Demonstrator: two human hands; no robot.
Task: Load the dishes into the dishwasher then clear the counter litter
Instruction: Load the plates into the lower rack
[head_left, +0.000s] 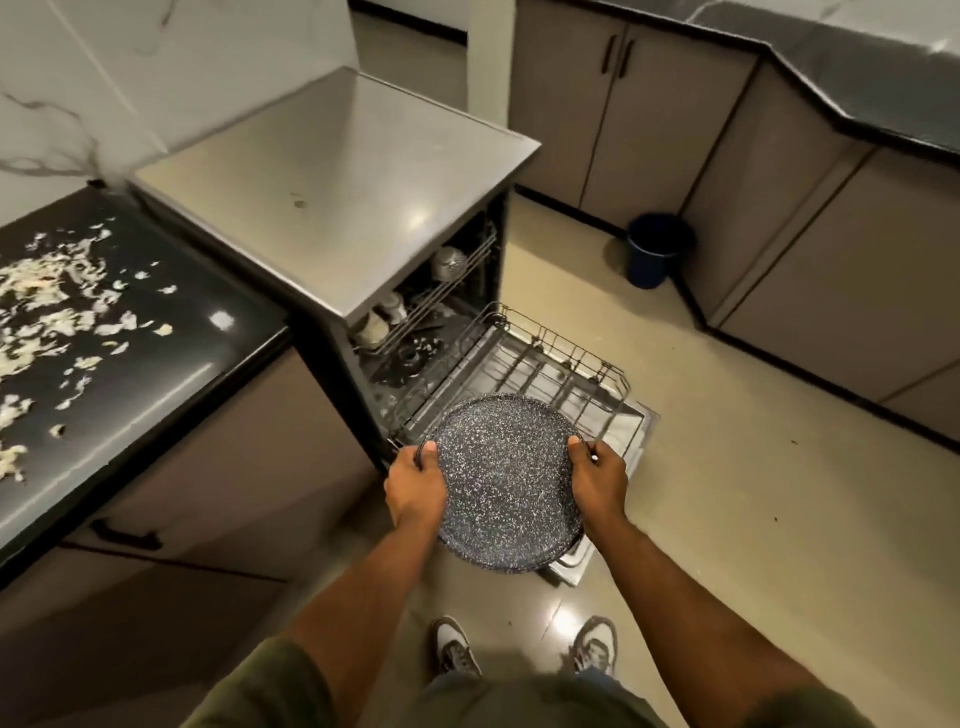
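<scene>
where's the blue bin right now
In the head view the blue bin stands on the floor at upper right, in the corner of the cabinets, beyond the open dishwasher.

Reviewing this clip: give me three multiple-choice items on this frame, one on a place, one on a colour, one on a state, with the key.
1. Where is the litter?
A. on the black counter, left of the dishwasher
B. on the floor
C. in the bin

2. What colour is the bin on the floor?
A. red
B. blue
C. white

3. How is the speckled pan held?
A. by neither hand
B. by one hand
C. by both hands

Key: 1 A, scraps lie across the counter. 2 B, it is dark blue. 3 C, the left hand and right hand grip opposite edges above the pulled-out lower rack.
</scene>
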